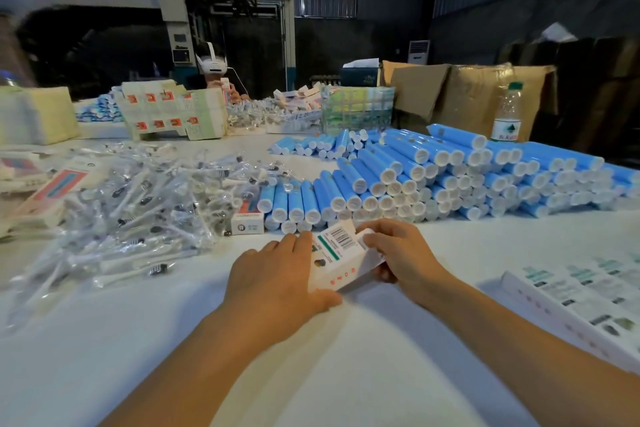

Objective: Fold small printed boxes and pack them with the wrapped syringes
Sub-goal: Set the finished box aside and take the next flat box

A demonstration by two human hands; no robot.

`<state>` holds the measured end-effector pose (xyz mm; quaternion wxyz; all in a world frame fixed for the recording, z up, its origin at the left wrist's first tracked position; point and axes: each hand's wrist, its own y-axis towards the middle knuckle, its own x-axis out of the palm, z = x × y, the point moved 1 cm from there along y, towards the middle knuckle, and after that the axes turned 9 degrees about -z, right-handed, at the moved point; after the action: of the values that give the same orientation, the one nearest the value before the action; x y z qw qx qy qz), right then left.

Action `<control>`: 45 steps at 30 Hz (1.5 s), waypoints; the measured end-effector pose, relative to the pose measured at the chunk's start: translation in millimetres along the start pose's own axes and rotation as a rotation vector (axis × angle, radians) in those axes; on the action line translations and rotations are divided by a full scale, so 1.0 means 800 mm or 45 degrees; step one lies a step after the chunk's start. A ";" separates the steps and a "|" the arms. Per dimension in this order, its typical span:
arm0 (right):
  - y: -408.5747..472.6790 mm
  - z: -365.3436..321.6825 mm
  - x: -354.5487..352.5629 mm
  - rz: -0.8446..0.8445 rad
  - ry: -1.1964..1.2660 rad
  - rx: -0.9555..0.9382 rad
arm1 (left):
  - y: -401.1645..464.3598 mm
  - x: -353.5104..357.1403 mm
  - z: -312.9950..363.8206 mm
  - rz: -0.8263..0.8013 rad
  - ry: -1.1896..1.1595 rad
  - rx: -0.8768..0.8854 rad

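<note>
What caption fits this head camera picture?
Both hands, left hand and right hand, fold a small white printed cardboard box.

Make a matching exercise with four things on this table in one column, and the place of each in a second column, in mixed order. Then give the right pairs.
Things:
1. printed box
2. wrapped syringes
3. blue tubes
4. water bottle

Places:
A. stacked in rows, right of the middle
B. upright at the far right, before the cardboard cartons
C. held between the left hand and the right hand
D. in a loose heap on the left

Pairs: 1-C, 2-D, 3-A, 4-B
</note>
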<state>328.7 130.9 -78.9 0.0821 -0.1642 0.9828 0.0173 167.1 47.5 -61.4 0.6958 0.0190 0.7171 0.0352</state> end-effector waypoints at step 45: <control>-0.020 -0.025 -0.065 0.553 0.278 -0.359 | -0.003 0.013 0.019 0.278 0.015 0.159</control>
<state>379.8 131.0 -50.6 -0.0535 0.0394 0.9859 0.1534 182.1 46.1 -72.1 0.6810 0.1399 0.7157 0.0661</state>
